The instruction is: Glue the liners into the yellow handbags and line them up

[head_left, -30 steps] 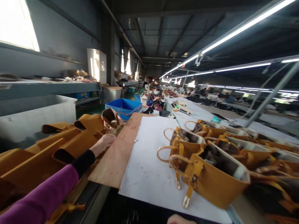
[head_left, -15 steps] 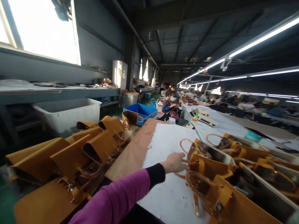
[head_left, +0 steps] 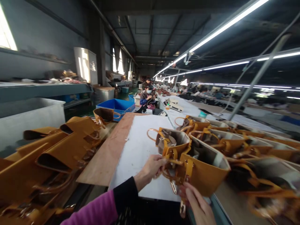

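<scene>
In the head view, my left hand [head_left: 152,167], in a purple sleeve with a black cuff, is closed around the tan handle [head_left: 173,162] of a handbag. My right hand [head_left: 198,201] is lower down at the front of a mustard-yellow handbag [head_left: 206,173], its thumb and fingers pinched on a strap with metal hardware; the fingertips are partly blurred. That bag stands upright with its pale-lined mouth open. Just behind it is a smaller yellow handbag [head_left: 179,142] with a thin looped handle. A metal clasp piece [head_left: 182,207] hangs below the right fingers.
Several more yellow handbags [head_left: 243,145] crowd the right side. Others [head_left: 67,143] lie tilted along the left, beside a wooden board [head_left: 103,159] and white sheet [head_left: 131,140]. A blue bin [head_left: 117,106] and a grey tub [head_left: 44,115] stand beyond. A person [head_left: 148,97] sits farther back.
My view has turned to the right. My left hand, earlier reaching to the small bag with fingers extended, is now closed on a handle. My right hand has come into view.
</scene>
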`<state>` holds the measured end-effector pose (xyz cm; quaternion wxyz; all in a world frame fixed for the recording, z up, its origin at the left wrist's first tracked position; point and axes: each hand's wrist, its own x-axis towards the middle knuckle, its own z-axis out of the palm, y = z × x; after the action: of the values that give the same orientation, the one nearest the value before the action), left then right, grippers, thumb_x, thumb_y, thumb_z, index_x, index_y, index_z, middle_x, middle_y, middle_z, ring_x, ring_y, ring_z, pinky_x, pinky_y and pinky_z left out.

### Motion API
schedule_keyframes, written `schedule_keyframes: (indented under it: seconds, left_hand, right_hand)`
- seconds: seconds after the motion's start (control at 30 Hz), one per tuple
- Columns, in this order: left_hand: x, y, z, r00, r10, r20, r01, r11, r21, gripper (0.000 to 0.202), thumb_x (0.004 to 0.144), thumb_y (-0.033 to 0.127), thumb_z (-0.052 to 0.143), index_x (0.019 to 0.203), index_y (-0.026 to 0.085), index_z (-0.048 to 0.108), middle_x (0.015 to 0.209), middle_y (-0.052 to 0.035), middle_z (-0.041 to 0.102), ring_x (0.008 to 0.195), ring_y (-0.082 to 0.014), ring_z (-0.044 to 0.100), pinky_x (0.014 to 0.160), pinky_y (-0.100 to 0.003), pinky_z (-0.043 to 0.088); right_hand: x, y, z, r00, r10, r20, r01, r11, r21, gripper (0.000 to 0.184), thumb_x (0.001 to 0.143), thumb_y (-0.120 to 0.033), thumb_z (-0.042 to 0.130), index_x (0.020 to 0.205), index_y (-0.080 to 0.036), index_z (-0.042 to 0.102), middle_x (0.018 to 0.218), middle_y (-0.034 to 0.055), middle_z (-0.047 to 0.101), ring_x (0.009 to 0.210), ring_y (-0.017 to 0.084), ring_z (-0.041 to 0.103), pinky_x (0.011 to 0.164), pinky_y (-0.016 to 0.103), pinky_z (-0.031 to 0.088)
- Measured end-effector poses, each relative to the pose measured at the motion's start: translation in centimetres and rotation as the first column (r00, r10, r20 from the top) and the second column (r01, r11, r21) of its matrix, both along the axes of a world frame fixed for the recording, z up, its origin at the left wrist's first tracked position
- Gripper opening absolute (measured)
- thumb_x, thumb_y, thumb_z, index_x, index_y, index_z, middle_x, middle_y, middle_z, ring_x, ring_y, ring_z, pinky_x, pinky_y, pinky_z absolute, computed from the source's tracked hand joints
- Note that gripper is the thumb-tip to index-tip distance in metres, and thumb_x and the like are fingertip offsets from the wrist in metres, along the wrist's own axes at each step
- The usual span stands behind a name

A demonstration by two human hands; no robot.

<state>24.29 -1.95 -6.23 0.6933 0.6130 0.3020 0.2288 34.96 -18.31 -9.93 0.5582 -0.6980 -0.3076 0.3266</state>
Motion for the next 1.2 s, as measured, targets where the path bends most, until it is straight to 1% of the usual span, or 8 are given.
schedule_keyframes:
  seconds: [0.13,0.73,0.83,0.97,1.0,1.07,1.13,1.2]
  left_hand:
    - [-0.8,-3.0,-1.0,0.998,0.011,0.055,-0.009,1.000,-0.029,0.023,0.074,0.038,0.050,0.068,0.018,0.043,0.048,0.0067,0.041,0.035,-0.0038,0.030,0.035,-0.018,0.018]
    - [-2.4,-8.8,-2.2,0.988,-0.066,-0.136,0.105,0.947,0.304,0.035,0.070,0.001,0.045,0.101,0.016,0.054,0.084,-0.0025,0.062,0.080,-0.0140,0.058,0.075,-0.024,0.045]
    - [-6.4,-7.6,-0.9,0.969,0.061,-0.239,0.109,0.762,0.638,0.028,0.076,0.007,0.048,0.101,0.018,0.056,0.093,-0.0047,0.065,0.087,-0.0173,0.059,0.078,-0.028,0.048]
    - [-10.7,-5.3,0.3,0.899,0.434,-0.066,-0.041,0.231,0.972,0.040,0.082,0.014,0.048,0.122,0.020,0.048,0.126,-0.0118,0.054,0.118,-0.0283,0.047,0.099,-0.045,0.039]
    - [-11.1,-4.7,0.6,0.845,0.529,-0.080,-0.051,0.228,0.972,0.048,0.081,0.017,0.052,0.128,0.018,0.043,0.133,-0.0138,0.049,0.124,-0.0311,0.042,0.101,-0.048,0.036]
    - [-11.1,-3.9,1.3,0.774,0.578,-0.259,-0.005,0.414,0.910,0.062,0.078,0.027,0.058,0.134,0.016,0.034,0.134,-0.0151,0.048,0.121,-0.0315,0.046,0.097,-0.046,0.040]
    - [-10.3,-3.8,2.1,0.769,0.458,-0.445,0.085,0.616,0.783,0.070,0.076,0.037,0.061,0.135,0.017,0.031,0.125,-0.0126,0.055,0.109,-0.0279,0.056,0.087,-0.038,0.047]
    - [-9.4,-4.2,2.8,0.766,0.374,-0.523,0.160,0.677,0.718,0.075,0.072,0.041,0.065,0.134,0.018,0.031,0.122,-0.0112,0.057,0.105,-0.0262,0.058,0.082,-0.033,0.047]
  right_hand:
    - [0.7,2.5,1.9,0.989,-0.047,-0.142,0.077,0.974,0.215,0.055,0.071,-0.061,0.064,0.104,-0.016,0.066,0.106,0.0096,0.068,0.105,0.029,0.060,0.089,0.036,0.048]
    - [2.6,5.7,2.3,0.931,0.303,-0.204,-0.253,0.938,0.239,0.036,0.069,-0.034,0.070,0.099,-0.017,0.058,0.086,0.0040,0.064,0.079,0.020,0.061,0.071,0.030,0.048]
    - [4.8,5.6,1.6,0.971,0.239,0.016,-0.239,0.957,0.162,0.036,0.071,-0.039,0.066,0.098,-0.016,0.058,0.089,0.0057,0.065,0.083,0.022,0.061,0.074,0.032,0.048]
    - [5.1,4.9,1.0,0.884,0.039,0.466,-0.051,0.999,0.013,0.040,0.078,-0.044,0.054,0.109,-0.018,0.055,0.094,0.0085,0.067,0.087,0.026,0.062,0.081,0.039,0.046]
    - [4.4,4.7,0.9,0.819,-0.004,0.573,0.004,1.000,0.001,0.039,0.081,-0.043,0.050,0.111,-0.019,0.054,0.097,0.0093,0.066,0.089,0.027,0.062,0.081,0.040,0.046]
    - [2.3,4.5,0.7,0.652,-0.056,0.757,0.062,0.998,0.020,0.036,0.085,-0.039,0.044,0.113,-0.019,0.053,0.102,0.0115,0.064,0.092,0.028,0.060,0.080,0.041,0.047]
    - [-0.2,4.5,0.7,0.457,-0.093,0.885,0.076,0.995,0.065,0.033,0.088,-0.034,0.040,0.113,-0.018,0.053,0.106,0.0148,0.062,0.096,0.031,0.058,0.079,0.043,0.047]
    - [-2.7,4.2,0.7,0.258,-0.155,0.954,0.096,0.986,0.134,0.033,0.090,-0.028,0.039,0.118,-0.015,0.051,0.116,0.0184,0.057,0.104,0.034,0.054,0.084,0.047,0.045]
